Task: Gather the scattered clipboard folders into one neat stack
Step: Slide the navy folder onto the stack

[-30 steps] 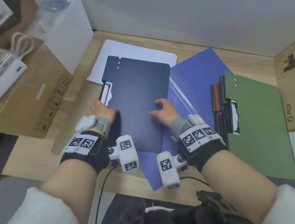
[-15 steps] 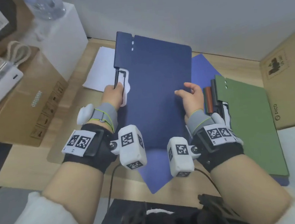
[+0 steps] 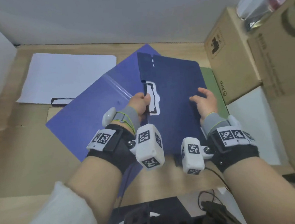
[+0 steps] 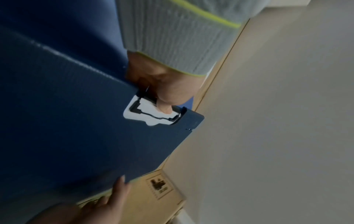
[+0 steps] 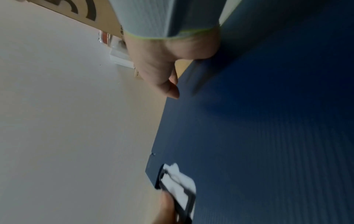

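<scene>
Folders first: I have the dark navy ribbed plastic clipboard folder (image 3: 174, 98) lifted off the surface, held over the green folder (image 3: 207, 78) at the right, with the larger purple-blue folder (image 3: 93, 109) lying flat beneath and to the left. My left hand (image 3: 140, 103) pinches the spine edge, thumb on the black wire clip in its white cut-out (image 4: 153, 112). My right hand (image 3: 204, 101) clamps the opposite long edge, thumb on top; its fingers go under the folder, I think, though the wrist view is blurred there. It looks light and fairly stiff, a thin corrugated sheet that may bow if held by one corner, and smooth enough to slide. Gripping both long edges near the middle seems right. White paper sheets (image 3: 65, 74) lie further left.
</scene>
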Tool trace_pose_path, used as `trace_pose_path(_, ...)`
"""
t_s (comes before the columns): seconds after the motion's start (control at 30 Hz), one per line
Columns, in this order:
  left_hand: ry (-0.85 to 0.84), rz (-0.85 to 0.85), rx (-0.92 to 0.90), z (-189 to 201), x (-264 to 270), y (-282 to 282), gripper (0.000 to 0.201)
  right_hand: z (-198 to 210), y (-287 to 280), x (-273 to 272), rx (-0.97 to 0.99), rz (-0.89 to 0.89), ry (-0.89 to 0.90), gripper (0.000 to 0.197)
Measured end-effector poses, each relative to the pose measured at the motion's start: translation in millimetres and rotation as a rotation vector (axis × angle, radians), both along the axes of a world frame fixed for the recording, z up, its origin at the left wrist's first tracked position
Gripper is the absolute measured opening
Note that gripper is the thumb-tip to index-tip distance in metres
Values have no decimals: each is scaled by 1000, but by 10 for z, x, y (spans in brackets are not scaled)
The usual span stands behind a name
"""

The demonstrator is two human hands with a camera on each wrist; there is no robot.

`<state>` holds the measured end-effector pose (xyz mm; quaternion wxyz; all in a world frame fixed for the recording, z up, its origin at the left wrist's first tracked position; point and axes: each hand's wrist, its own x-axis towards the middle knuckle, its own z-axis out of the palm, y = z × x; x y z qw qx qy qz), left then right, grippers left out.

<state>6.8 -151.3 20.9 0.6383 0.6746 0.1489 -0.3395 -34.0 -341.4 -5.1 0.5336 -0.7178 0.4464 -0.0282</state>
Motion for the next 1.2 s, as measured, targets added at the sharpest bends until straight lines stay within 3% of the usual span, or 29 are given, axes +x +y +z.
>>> trace_pose_path(0.1, 84, -52, -54, -50, -142, -232, 20, 182, 131, -116, 44, 138, 41, 65)
trace_pose_path(0.2, 92, -116, -133, -11, -179, -298, 27, 214, 176, -143, 27, 240, 48, 60)
trace_pose_path(0.33, 23, -124, -82, 73, -60, -224, 39, 227, 159, -101, -8, 295, 75, 51)
trace_pose_path(0.47, -98, -90, 98, 16, 83, -45, 42, 340, 338, 22, -19, 344, 26, 54)
trace_pose_path(0.6, -132, -8, 303, -128, 282, 211, 45, 408, 610, 203, 14, 461, -97, 31)
trace_pose_path(0.77, -274, -109, 650, -138, 669, 526, 65, 286, 929, 307, 64, 633, -1, 21)
trace_pose_path(0.87, -290, -278, 963, -211, 849, 743, 63, 215, 1022, 298, -29, 758, 59, 31)
trace_pose_path(1.03, -223, -380, 1006, -150, 1004, 857, 31, 162, 1064, 291, 39, 809, 190, 49)
trace_pose_path(1.1, -133, -358, 1015, -163, 1092, 921, 48, 131, 1040, 273, 52, 774, 225, 58)
trace_pose_path(1.17, -108, -233, 950, -199, 1233, 1000, 68, 126, 1070, 299, 41, 748, 234, 67)
trace_pose_path(1.2, -114, -163, 874, -179, 1260, 1028, 62, 117, 1083, 309, 30, 741, 235, 71)
